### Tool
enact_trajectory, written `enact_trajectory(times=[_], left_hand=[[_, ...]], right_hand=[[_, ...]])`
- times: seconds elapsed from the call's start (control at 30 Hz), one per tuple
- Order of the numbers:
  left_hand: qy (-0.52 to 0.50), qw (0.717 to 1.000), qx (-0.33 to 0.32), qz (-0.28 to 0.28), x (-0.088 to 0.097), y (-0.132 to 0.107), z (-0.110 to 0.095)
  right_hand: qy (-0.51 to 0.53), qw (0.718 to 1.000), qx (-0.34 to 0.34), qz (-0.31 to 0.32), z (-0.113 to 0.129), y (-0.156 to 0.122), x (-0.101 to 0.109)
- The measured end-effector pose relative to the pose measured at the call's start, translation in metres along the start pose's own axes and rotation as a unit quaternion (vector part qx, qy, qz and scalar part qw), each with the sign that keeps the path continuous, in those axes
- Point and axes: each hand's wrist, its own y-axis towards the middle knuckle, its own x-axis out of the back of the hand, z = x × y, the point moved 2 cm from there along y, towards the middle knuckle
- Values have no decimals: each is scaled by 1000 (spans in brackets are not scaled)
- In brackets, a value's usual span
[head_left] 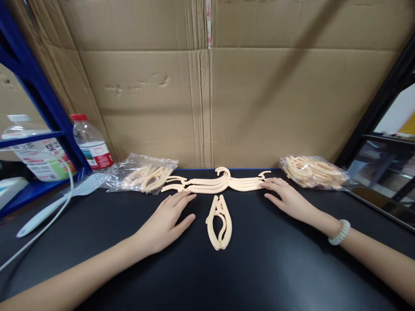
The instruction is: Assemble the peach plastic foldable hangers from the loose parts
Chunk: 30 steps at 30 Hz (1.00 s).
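Observation:
Several cream folding hangers (207,185) lie unfolded in a stack across the middle of the black table, their hooks towards the back. At the stack's left end, my left hand (167,220) rests with its fingertips by the hanger arms and its thumb apart. The fingertips of my right hand (285,198) touch the right end of the stack; its fingers are stretched out and it holds nothing. Between the hands, nearer to me, a folded hanger (220,222) lies flat with its hook tucked between its two arms. A pale beaded bracelet (339,232) circles my right wrist.
Clear plastic bags of folded hangers lie at the back left (142,172) and back right (314,172). On the left are a hairbrush (58,207), a white cable (42,235), a red-capped bottle (92,144) and a blue shelf frame (48,86). Cardboard (275,108) walls the back.

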Motion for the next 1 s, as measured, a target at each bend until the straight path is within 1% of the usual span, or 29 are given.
enact_trajectory(times=[0.13,0.23,0.43,0.6,0.77,0.87,1.0], left_hand=[[16,1000,7,17,-2,0,2],[17,1000,4,18,-2,0,2],[8,1000,-18,-2,-2,-1,1],[-15,999,-32,-25,-1,-2,-4],[-62,997,-35,-33,2,-5,-15],[-107,993,-15,-38,5,-7,-20],[-194,978,49,-53,8,-8,-23]], right_hand=[[-1,1000,0,0,0,1,0],[5,1000,2,3,-1,1,0],[24,1000,-9,4,2,2,1],[50,999,-15,-2,8,4,4],[84,994,-66,-8,11,4,6],[75,994,-76,-26,11,4,8],[96,989,-103,-53,8,3,8]])
